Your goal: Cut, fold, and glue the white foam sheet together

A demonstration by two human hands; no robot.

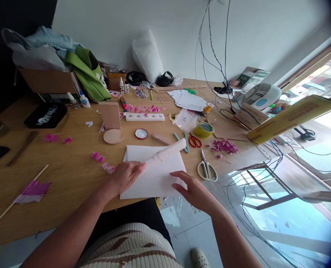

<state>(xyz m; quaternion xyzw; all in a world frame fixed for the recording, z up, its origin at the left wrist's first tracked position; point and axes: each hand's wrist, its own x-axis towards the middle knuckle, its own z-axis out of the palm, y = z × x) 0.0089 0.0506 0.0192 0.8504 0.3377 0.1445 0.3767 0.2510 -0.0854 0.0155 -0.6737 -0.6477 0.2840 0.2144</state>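
Note:
White paper sheets (pixel 154 182) lie at the table's front edge. Across them, slanting up to the right, is a pale rolled tube (pixel 172 148) with a thin twig-like piece at its middle. My left hand (pixel 127 176) is closed on the tube's lower left end. My right hand (pixel 189 186) hovers over the right part of the paper, thumb and fingers apart, holding nothing. Green-and-white handled scissors (pixel 207 167) lie to the right of the paper, below red-handled scissors (pixel 194 141). A pinkish block (pixel 162 139) rests just behind the paper.
Behind stand a white holder with holes (pixel 145 117), a wooden board (pixel 111 116) and a round disc (pixel 113 136). Yellow-green tape (pixel 203 130) and pink petals (pixel 225 146) are at right. A stick with pink fabric (pixel 34 191) lies left; a long yellow box (pixel 290 119) juts in at right.

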